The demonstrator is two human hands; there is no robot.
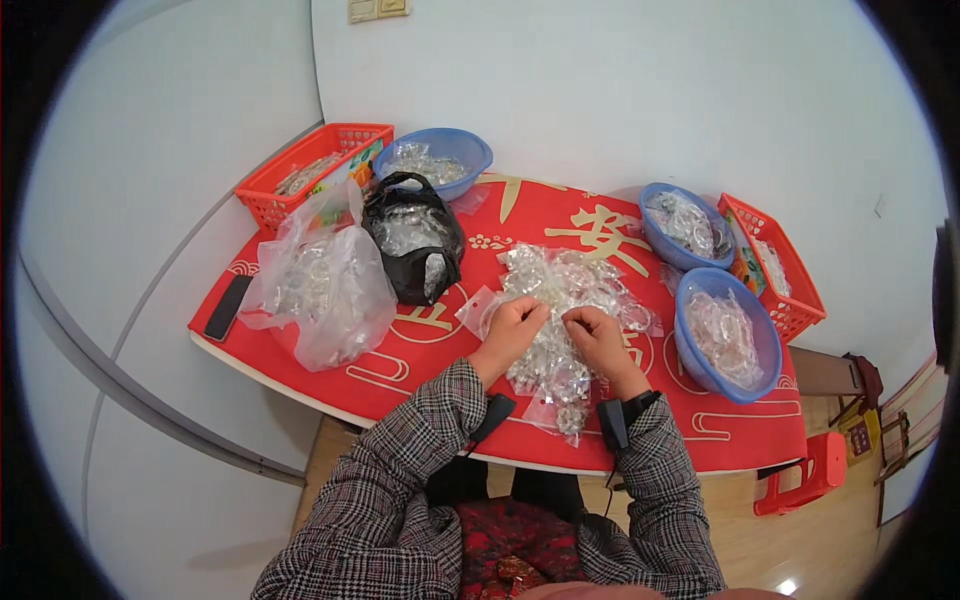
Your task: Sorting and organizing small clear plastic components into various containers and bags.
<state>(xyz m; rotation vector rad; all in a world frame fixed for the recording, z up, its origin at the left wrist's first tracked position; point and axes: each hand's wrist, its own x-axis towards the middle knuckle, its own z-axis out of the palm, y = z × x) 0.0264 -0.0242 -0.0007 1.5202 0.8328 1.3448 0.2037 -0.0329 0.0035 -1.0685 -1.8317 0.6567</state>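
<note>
A loose heap of small clear packets with shiny silvery contents (pixel 550 375) lies in the middle of the red-covered table. Over it, my left hand (pixel 512 335) is closed, thumb against fingers. A clear plastic bag (pixel 478 312) shows beside that hand; whether it is held or just lying there I cannot tell. My right hand (pixel 600 345), a short gap away, is also closed in a pinch above the heap. Whatever sits between the fingertips of either hand is too small to make out. Dark bands wrap both wrists.
Left of the heap stand a black plastic bag (pixel 440 275) and a whitish bag (pixel 345 320), both filled with packets. Blue basins (pixel 470 150) (pixel 705 375) (pixel 655 235) and red baskets (pixel 262 205) (pixel 800 318) line the far side. A dark phone-like slab (pixel 228 308) lies far left; a red stool (pixel 825 465) stands right.
</note>
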